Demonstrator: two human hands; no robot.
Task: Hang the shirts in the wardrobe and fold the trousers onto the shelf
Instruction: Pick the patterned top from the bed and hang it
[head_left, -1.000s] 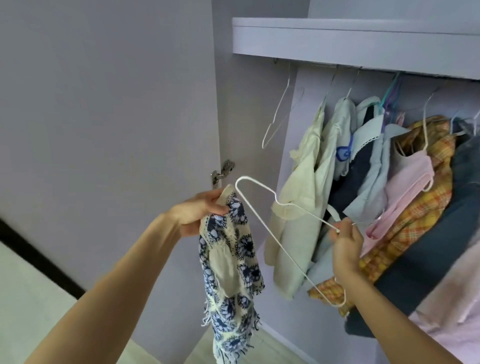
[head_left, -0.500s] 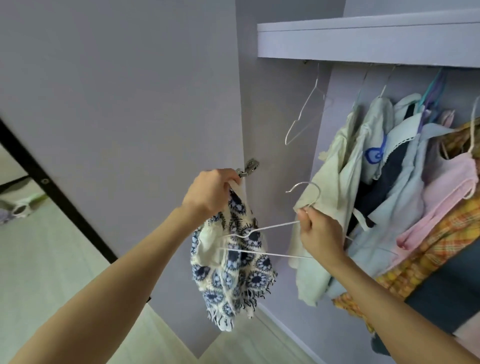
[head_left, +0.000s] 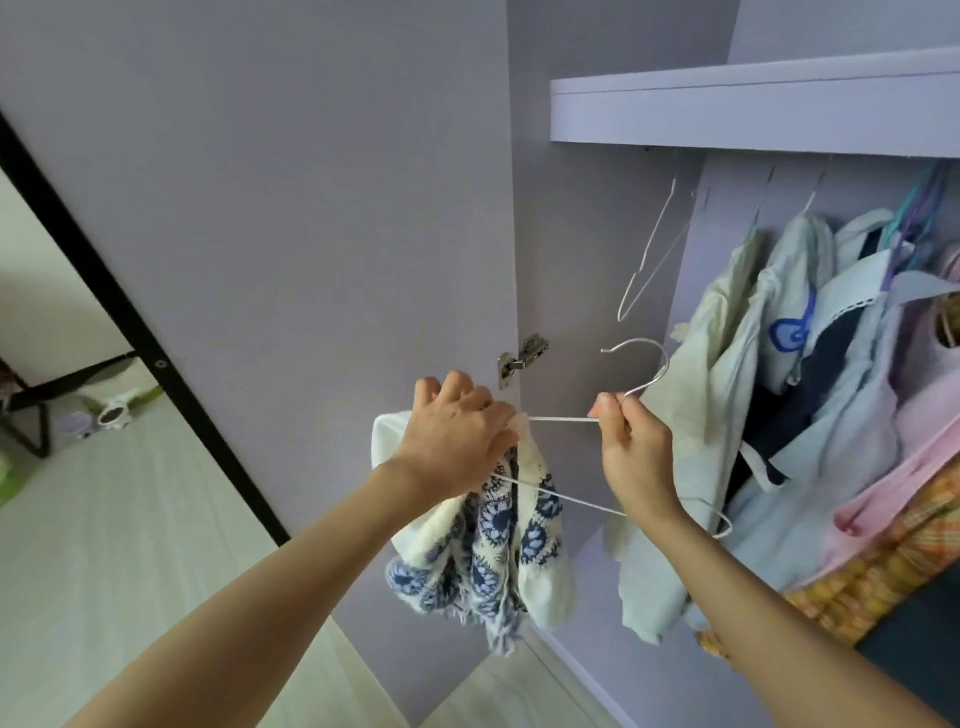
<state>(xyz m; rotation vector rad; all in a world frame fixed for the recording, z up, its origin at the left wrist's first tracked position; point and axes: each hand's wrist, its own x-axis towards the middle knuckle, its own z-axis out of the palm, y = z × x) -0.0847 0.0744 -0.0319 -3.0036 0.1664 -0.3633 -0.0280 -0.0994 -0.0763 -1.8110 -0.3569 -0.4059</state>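
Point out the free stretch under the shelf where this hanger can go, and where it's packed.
Free: under the shelf, between the bare hanger by the side wall and the pale shirt. Crowded: rightward, the hung clothes press together.

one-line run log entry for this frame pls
step: putting shirt on hanger | left hand: grips blue-and-white patterned shirt | right hand: holds white wire hanger at neck | not yet hung

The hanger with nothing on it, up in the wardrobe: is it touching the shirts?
Apart. The head view shows bare wall between the empty hanger and the hanging shirts.
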